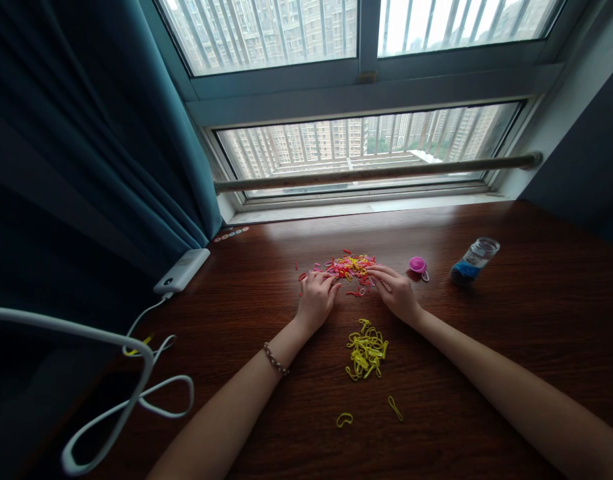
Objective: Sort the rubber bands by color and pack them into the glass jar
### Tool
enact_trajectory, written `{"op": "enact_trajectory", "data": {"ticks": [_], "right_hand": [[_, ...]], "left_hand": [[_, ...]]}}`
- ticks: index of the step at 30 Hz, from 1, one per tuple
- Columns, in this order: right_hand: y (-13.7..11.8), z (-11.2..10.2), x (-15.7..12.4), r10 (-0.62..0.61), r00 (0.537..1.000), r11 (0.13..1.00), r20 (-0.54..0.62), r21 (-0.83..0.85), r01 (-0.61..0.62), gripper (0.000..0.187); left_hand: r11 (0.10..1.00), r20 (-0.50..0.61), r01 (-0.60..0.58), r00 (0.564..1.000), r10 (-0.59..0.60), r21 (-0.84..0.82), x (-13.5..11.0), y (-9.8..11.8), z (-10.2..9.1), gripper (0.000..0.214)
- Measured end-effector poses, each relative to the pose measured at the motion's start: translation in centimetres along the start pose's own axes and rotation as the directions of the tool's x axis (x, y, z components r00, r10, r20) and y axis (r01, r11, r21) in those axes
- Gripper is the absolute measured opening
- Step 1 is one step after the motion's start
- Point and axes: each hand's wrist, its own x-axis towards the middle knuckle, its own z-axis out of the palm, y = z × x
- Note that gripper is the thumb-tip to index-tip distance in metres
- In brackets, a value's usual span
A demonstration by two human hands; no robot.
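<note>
A mixed heap of small red, pink and yellow elastic bands (347, 266) lies on the dark wooden table (511, 333). My left hand (316, 297) rests at the heap's near left edge, fingers curled down onto the bands. My right hand (395, 288) rests at its near right edge, fingertips pressed together among the bands; whether it holds one is too small to tell. Closer to me sits a separate pile of yellow bands (366, 350), with two stray yellow bands (344, 419) nearer still. A beaded bracelet (275, 359) circles my left wrist.
A pink lid (417, 265) and a small clear jar with blue contents (474, 260) stand right of the heap. A white power bank (182, 270) with a looping white cable (151, 373) lies at the left. A teal curtain (111, 133) and window back the table.
</note>
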Motion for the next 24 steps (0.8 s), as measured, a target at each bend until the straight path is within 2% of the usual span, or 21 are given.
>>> {"op": "enact_trajectory", "data": {"ticks": [2, 4, 6, 8, 10, 12, 13, 14, 15, 17, 18, 19, 21, 24], "right_hand": [[-0.1, -0.2, 0.3, 0.131, 0.991, 0.986, 0.000, 0.100, -0.131, 0.018], [-0.2, -0.6, 0.7, 0.283, 0.957, 0.926, 0.060, 0.244, -0.289, 0.015], [-0.4, -1.1, 1.1, 0.385, 0.907, 0.820, 0.173, 0.386, -0.422, 0.017], [-0.7, -1.5, 1.4, 0.398, 0.851, 0.718, 0.343, 0.461, -0.521, 0.019], [-1.1, -1.8, 1.5, 0.330, 0.755, 0.671, 0.566, 0.422, -0.609, 0.022], [-1.3, -1.9, 1.3, 0.236, 0.602, 0.706, 0.763, 0.290, -0.646, 0.026], [-1.4, -1.7, 1.2, 0.218, 0.555, 0.749, 0.803, 0.227, -0.622, 0.028], [-1.5, -1.5, 1.1, 0.220, 0.563, 0.802, 0.796, 0.181, -0.569, 0.030], [-1.6, -1.3, 1.0, 0.228, 0.628, 0.859, 0.744, 0.150, -0.489, 0.031], [-1.6, -0.6, 0.7, 0.178, 0.827, 0.962, 0.533, 0.082, -0.260, 0.030], [-1.5, -0.3, 0.6, 0.107, 0.894, 0.991, 0.434, 0.026, -0.131, 0.028], [-1.5, 0.0, 0.5, 0.027, 0.927, 0.999, 0.375, -0.041, -0.013, 0.026], [-1.3, 0.6, 0.3, -0.077, 0.929, 0.972, 0.361, -0.181, 0.151, 0.029], [-1.0, 1.4, 0.1, -0.041, 0.914, 0.909, 0.404, -0.365, 0.202, 0.038]], "left_hand": [[0.997, -0.039, 0.029, 0.999, -0.032, -0.065, 0.1, -0.4, 0.1, 0.015], [0.990, -0.067, 0.064, 0.995, -0.073, -0.127, 0.2, -0.8, 0.2, 0.010], [0.979, -0.089, 0.099, 0.989, -0.117, -0.178, 0.2, -1.1, 0.2, 0.008], [0.967, -0.108, 0.135, 0.981, -0.161, -0.214, 0.3, -1.2, 0.2, 0.007], [0.955, -0.118, 0.176, 0.971, -0.208, -0.237, 0.3, -1.3, 0.1, 0.006], [0.943, -0.124, 0.220, 0.959, -0.257, -0.252, 0.3, -1.2, 0.1, 0.006], [0.937, -0.128, 0.235, 0.953, -0.274, -0.259, 0.3, -1.2, 0.1, 0.005], [0.933, -0.133, 0.240, 0.950, -0.282, -0.267, 0.4, -1.2, 0.0, 0.004], [0.933, -0.138, 0.233, 0.951, -0.278, -0.274, 0.4, -1.2, 0.0, 0.004], [0.939, -0.147, 0.188, 0.960, -0.237, -0.288, 0.5, -1.1, -0.2, 0.007], [0.943, -0.152, 0.153, 0.967, -0.204, -0.295, 0.5, -1.0, -0.3, 0.007], [0.946, -0.153, 0.112, 0.974, -0.164, -0.304, 0.5, -0.8, -0.4, 0.007], [0.941, -0.142, 0.013, 0.988, -0.065, -0.338, 0.3, -0.2, -0.8, 0.008], [0.902, -0.066, -0.125, 0.992, 0.108, -0.413, -0.2, 1.2, -1.3, 0.011]]}}
